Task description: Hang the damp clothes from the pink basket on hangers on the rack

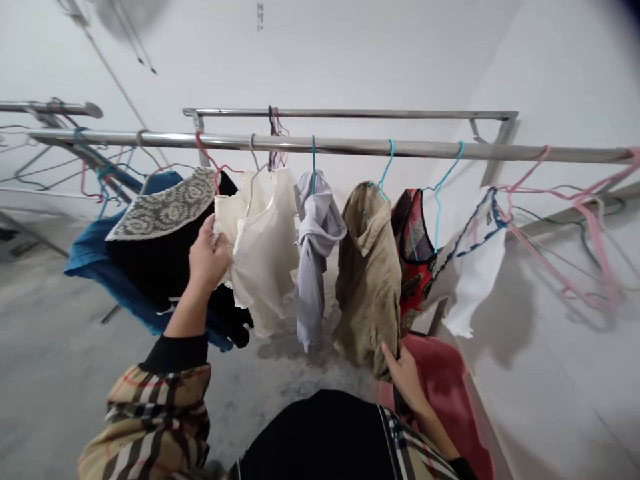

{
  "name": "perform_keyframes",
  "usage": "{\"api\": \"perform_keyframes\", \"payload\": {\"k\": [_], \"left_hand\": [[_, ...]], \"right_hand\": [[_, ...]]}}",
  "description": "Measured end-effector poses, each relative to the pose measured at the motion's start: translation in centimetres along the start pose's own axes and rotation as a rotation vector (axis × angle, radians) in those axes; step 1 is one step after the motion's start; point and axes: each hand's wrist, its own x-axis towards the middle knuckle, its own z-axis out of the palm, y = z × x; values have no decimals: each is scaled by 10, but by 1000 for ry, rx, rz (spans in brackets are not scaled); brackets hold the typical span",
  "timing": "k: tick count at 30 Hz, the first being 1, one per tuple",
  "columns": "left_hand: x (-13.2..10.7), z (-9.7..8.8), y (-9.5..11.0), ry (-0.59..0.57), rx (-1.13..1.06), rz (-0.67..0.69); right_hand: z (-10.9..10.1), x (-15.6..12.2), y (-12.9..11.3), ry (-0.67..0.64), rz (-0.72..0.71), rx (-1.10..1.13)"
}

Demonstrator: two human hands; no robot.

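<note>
Clothes on hangers hang along a metal rail (340, 145). At the left, my left hand (209, 257) is closed on the edge of a cream lace-trimmed top (225, 217) on a red hanger. A sheer white top (267, 247) hangs just right of it. My right hand (404, 373) grips the lower hem of a khaki shirt (367, 280) on a turquoise hanger. Between the two hands hangs a knotted light grey garment (317, 233). Beyond the khaki shirt are a red patterned top (417, 267) and a white garment with dark trim (483, 267).
A black garment with a lace collar (165, 207) and a blue garment (93, 243) hang at the left. Pink hangers (590, 220) are at the right end. Behind is a second wall rail (350, 114). A red plastic chair or tub (445, 387) stands below, near the wall.
</note>
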Motion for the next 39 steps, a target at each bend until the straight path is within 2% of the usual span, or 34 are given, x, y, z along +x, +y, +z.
{"api": "perform_keyframes", "payload": {"k": [6, 12, 18, 23, 25, 28, 31, 33, 35, 37, 38, 39], "left_hand": [[-22, 33, 30, -12, -231, 69], [-58, 67, 81, -111, -337, 120], [-92, 94, 138, -288, -359, 111], [-114, 111, 179, -421, -345, 133], [-119, 116, 193, -483, -354, 175], [-122, 118, 203, -559, -389, 314], [-117, 111, 195, -552, -392, 379], [-109, 100, 176, -519, -376, 378], [-93, 83, 146, -483, -357, 373], [-70, 59, 107, -411, -313, 342], [-56, 45, 85, -347, -275, 309], [-41, 30, 63, -208, -159, 249]], "right_hand": [[-9, 13, -6, -141, -34, 119], [-11, 20, -20, -201, -25, 145], [-18, 28, -18, -170, -118, 193], [-30, 34, -22, -135, -140, 185], [-31, 37, -23, -124, -134, 186], [-27, 43, -21, -96, -109, 188], [-18, 48, -18, -51, -91, 181], [-12, 51, -16, -47, -99, 160], [-7, 52, -16, -63, -111, 131], [0, 52, -17, -45, -103, 118], [4, 51, -17, -26, -90, 115], [8, 51, -18, 9, -77, 112]]}}
